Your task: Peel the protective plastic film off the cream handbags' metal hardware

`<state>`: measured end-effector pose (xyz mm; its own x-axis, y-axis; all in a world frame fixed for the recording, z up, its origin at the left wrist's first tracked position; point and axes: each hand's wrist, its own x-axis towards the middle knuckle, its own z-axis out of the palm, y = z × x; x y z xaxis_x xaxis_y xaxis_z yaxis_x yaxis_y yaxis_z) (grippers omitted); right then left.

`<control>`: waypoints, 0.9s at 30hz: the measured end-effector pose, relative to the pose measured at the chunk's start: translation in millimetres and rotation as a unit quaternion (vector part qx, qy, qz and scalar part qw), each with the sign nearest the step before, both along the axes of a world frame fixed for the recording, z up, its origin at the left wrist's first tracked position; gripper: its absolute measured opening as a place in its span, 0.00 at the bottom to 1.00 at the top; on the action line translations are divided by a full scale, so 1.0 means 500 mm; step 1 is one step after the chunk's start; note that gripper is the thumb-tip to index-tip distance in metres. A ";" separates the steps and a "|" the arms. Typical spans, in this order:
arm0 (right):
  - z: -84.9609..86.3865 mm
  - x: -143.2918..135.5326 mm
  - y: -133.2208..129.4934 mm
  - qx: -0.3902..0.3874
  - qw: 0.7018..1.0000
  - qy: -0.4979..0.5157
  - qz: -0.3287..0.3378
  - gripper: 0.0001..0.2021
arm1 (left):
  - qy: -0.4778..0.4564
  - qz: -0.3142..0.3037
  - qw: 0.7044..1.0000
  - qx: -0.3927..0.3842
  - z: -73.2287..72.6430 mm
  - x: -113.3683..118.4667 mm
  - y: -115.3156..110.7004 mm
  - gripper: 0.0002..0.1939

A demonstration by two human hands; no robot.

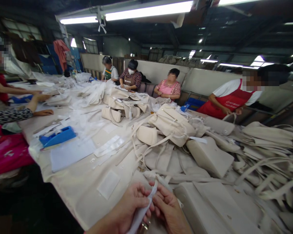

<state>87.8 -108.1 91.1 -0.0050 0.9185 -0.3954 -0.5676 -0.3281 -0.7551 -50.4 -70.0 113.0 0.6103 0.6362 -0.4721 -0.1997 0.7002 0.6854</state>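
Near the bottom centre, my left hand (133, 202) and my right hand (166, 203) are close together, fingers bent around a narrow white strip (143, 208). The strip runs down between them, with its lower end at the frame's bottom edge. Both hands pinch it near its upper part. Just beneath them a piece of gold-coloured metal (144, 227) shows, partly hidden by the fingers. Cream strap material (152, 174) lies right behind my fingertips. To the right of my right hand rests a cream bag (210, 204).
Cream bags (172, 125) are heaped across the middle and right of the covered table (70, 188). At left stand a blue tape dispenser (57, 136) and white sheets (72, 153). Several people sit or stand around the table; one in a red apron (234, 100) handles a strap.
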 end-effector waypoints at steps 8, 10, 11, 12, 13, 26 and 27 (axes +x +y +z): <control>-0.024 -0.018 0.006 -0.017 0.998 0.014 -0.053 0.23 | -0.092 -0.046 0.988 -0.118 -0.008 -0.001 0.003 0.14; -0.016 0.001 -0.002 0.000 0.992 -0.111 -0.053 0.21 | -0.069 -0.022 0.996 -0.050 -0.005 -0.008 0.002 0.17; -0.009 0.014 -0.006 0.011 0.977 -0.199 -0.073 0.19 | -0.052 -0.016 0.998 -0.006 -0.003 -0.014 0.003 0.19; -0.002 0.029 -0.009 0.026 0.951 -0.291 -0.106 0.17 | -0.031 -0.013 0.998 0.044 -0.002 -0.023 0.003 0.21; 0.006 0.043 -0.008 0.045 0.916 -0.371 -0.145 0.16 | -0.004 -0.011 0.995 0.096 -0.002 -0.034 0.004 0.22; 0.169 0.072 0.144 -0.007 0.984 0.012 0.180 0.28 | 0.262 0.223 0.913 0.219 0.001 -0.234 0.033 0.28; 0.191 0.066 0.149 0.009 0.988 0.071 0.137 0.27 | 0.262 0.248 0.908 0.215 0.004 -0.246 0.035 0.29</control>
<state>121.0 -33.8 186.7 -0.3083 0.8818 -0.3570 -0.5598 -0.4715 -0.6814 -173.2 -52.3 115.0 -0.0381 0.9654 -0.2579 0.0153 0.2586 0.9659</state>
